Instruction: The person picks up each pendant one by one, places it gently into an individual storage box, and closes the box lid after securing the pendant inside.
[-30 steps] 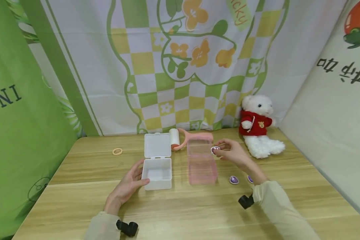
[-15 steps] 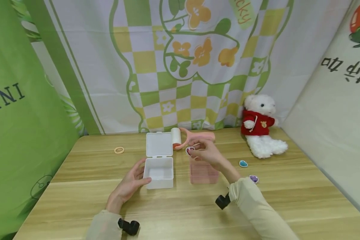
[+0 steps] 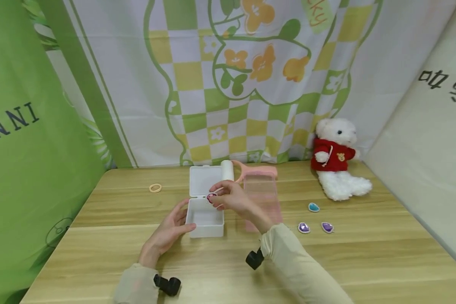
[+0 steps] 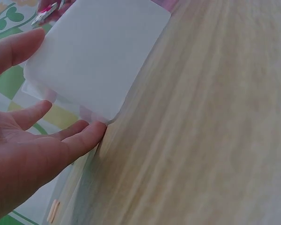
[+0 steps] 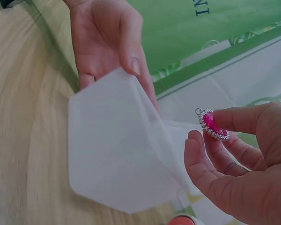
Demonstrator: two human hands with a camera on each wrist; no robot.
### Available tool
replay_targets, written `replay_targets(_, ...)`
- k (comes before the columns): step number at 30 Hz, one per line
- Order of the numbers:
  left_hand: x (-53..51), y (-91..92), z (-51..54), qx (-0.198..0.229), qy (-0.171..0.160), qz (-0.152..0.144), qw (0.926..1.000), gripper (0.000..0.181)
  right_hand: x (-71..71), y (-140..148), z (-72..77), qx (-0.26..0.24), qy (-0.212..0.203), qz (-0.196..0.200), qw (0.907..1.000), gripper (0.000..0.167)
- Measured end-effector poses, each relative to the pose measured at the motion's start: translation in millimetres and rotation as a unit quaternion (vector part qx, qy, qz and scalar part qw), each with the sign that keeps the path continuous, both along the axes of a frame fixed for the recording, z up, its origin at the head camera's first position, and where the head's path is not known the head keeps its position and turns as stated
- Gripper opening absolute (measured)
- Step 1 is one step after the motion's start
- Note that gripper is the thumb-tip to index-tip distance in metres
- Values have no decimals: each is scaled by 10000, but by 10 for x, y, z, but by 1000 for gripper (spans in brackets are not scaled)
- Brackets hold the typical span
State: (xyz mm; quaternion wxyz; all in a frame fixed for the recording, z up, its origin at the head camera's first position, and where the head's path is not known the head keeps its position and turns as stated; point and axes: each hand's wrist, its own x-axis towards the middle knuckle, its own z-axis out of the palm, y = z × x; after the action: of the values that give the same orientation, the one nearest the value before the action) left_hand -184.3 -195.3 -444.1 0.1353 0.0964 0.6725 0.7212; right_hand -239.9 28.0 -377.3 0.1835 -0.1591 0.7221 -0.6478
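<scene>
Head view, left hand (image 3: pixel 171 228): gripping the white box (image 3: pixel 207 231) at its left side, thumb over the rim, fingers along the outer wall.
Right hand (image 3: pixel 232 198): pinching the pink gem (image 5: pixel 212 123) between fingertips, over the box's hinge edge as seen from the head; exact height hard to tell.
Pink gem, risk: could slip with any loosening of the pinch, given so slim a hold; might then land on the hinge or outside the wall.
White box, risk: liable to slide or tilt under an uneven push, with steadying from one side only.
Lid (image 3: pixel 204 179), risk: could be knocked by passing knuckles.
Gems: four in view; one pink, one teal gem (image 3: pixel 313 207), two purple gems (image 3: pixel 304 228).
Containers: two; one white box, one pink case (image 3: pixel 261 190) partly behind the right forearm.
Others: one lint roller (image 3: pixel 260 169), one bear (image 3: pixel 336 162); pale ring (image 3: pixel 155 188), single or stacked, cannot tell.
</scene>
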Motion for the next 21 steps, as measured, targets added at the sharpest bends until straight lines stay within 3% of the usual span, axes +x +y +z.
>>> replay_targets(6, -4, 6, -9, -20, -9, 45, 10000, 83, 0, -237, -77, 114, -144, 294, 9994, 25)
replay_targets(11, -6, 0, -18, -4, -14, 23, 10000, 84, -9, -367, -125, 892, 303, 439, 9946, 19)
replay_targets(16, -9, -7, -18, 3, 14, 8, 10000, 83, -33, -448, -128, 1984, 1061, 665, 9721, 15)
replay_targets(21, -9, -16, -20, 11, 22, -43, 10000, 84, -68, -512, -131, 2659, 1374, 947, 9495, 16)
